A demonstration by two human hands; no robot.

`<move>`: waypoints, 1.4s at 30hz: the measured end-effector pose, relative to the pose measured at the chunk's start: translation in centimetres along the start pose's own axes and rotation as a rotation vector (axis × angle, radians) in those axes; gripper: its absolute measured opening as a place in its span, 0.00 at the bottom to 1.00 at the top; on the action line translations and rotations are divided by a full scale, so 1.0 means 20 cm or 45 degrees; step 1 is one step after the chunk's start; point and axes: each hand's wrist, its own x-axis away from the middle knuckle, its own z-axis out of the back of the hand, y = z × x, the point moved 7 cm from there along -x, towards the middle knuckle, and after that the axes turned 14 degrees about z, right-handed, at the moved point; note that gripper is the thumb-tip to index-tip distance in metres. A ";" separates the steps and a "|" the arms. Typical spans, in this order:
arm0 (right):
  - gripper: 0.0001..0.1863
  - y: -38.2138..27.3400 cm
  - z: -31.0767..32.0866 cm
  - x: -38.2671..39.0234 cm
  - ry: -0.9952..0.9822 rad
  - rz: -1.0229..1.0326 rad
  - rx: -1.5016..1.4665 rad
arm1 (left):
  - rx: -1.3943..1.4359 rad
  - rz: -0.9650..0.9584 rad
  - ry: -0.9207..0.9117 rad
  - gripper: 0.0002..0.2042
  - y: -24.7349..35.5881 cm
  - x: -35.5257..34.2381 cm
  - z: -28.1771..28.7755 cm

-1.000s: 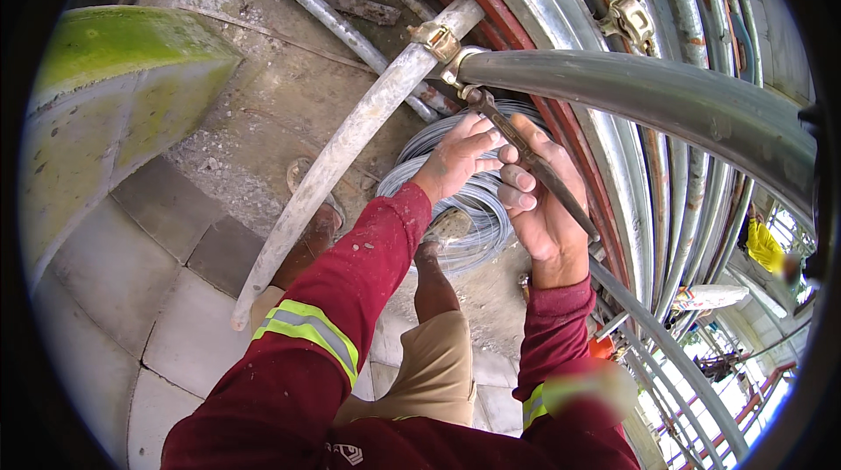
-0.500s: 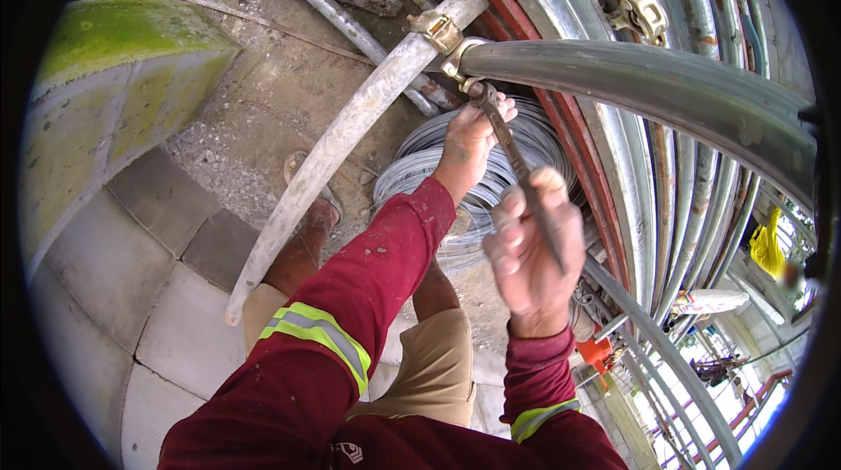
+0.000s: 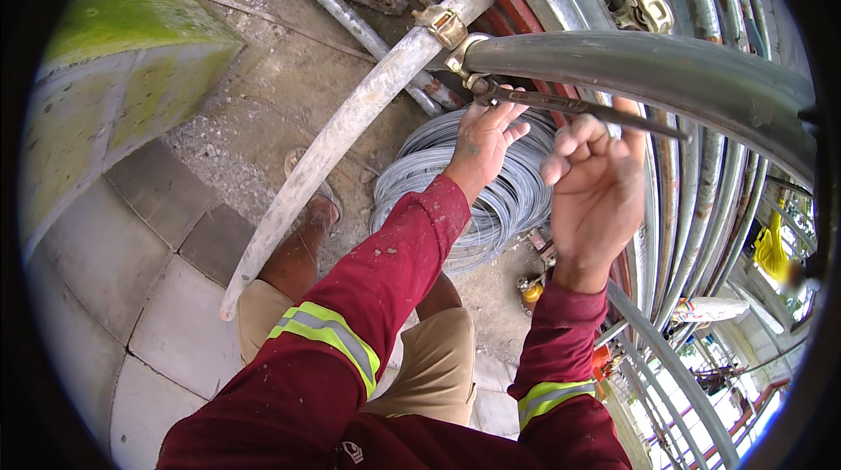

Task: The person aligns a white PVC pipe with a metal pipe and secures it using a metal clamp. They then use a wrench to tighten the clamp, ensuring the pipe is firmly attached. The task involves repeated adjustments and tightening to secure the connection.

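Wrench (image 3: 583,106) sits at 2 o'clock in your view: dark, slim, head at the clamp (image 3: 445,28) near 12, handle tail pointing toward 4 from there. Handle lies just below the dark pole (image 3: 631,67), which runs from the clamp out to between 2 and 3.

Your left hand (image 3: 482,141) is between 1 and 2, fingers up by the wrench head, thumb side apart. Fingertips partly hidden there, so can't tell if that grip is clamped on anything. Your right hand (image 3: 604,185) is at 3, grip apart: palm showing, digits loosely bent, one going up behind the handle. Slightly blurred; can't tell whether it presses on the metal.

Pale pole (image 3: 350,141) passes through the clamp, slanting from just past 12 down to 8. Wire coil (image 3: 416,176) lies on the ground around mid-view, below your left hand. Stacked pipes (image 3: 692,181) curve down your 2-to-3 side, with a second clamp (image 3: 646,7) between 1 and 2. Green-stained block (image 3: 140,36) at 10, grey tiles (image 3: 188,303) at 8. Yellow cloth (image 3: 771,251) at 3, out near the rim.
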 end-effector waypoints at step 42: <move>0.12 -0.11 0.07 0.06 0.048 0.609 1.281 | -0.167 -0.019 0.178 0.25 0.02 0.03 0.03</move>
